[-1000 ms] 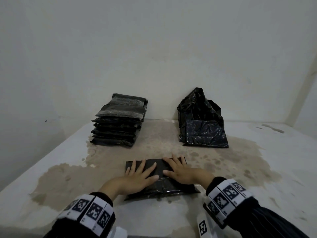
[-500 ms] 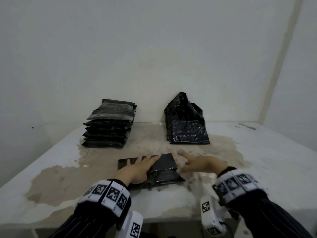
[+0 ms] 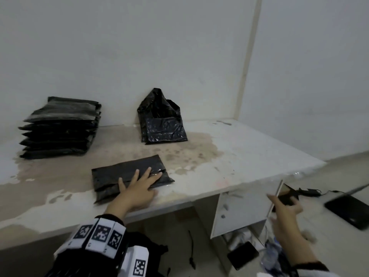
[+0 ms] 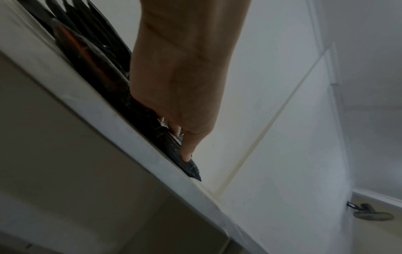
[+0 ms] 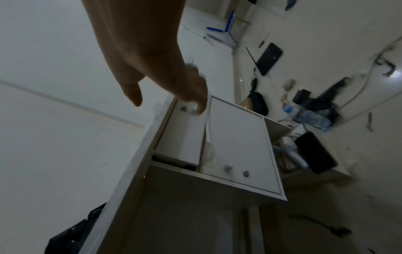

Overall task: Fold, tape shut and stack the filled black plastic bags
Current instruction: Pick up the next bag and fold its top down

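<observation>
Folded glossy black plastic bag [image 3: 127,176]: limp, slippery (judged); pin the flap. Left hand [image 3: 137,188] flat atop; right hand [image 3: 285,208] loosely spread, empty, off-bench.

A folded black bag [image 3: 127,174] lies flat under the left grip [image 3: 137,188], near the bench's [image 3: 249,156] front edge. Beyond that grip, a neat stack of sealed bags [image 3: 60,130] sits far left; crumpled unfolded bags [image 3: 161,120] lean against the wall.
</observation>
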